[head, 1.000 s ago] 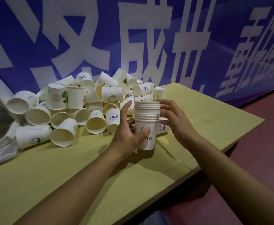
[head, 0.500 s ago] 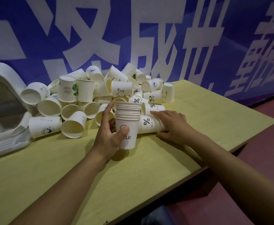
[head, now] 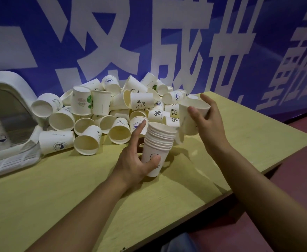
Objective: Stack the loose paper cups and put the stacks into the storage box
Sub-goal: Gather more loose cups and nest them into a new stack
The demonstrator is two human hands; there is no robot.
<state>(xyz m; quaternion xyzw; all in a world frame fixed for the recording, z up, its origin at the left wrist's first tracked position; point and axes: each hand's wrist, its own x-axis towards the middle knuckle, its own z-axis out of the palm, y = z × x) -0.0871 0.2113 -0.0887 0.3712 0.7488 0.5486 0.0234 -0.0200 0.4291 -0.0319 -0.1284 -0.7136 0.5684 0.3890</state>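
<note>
Stack [head: 158, 144] sits upright on my bench [head: 76, 197], left grip [head: 136, 160] curled round it; right grip [head: 206, 120] has just lifted a cup [head: 191, 113] from the pile [head: 112, 110], pinching it just above the stack, ready for nesting.

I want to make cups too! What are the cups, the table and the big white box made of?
The cups look like thin matte paper, with rolled rims and printed pictures. The table seems to be yellowish wood-look board with a smooth, faintly shiny top. The storage box looks like glossy white plastic, with clear walls showing cups inside.
</note>
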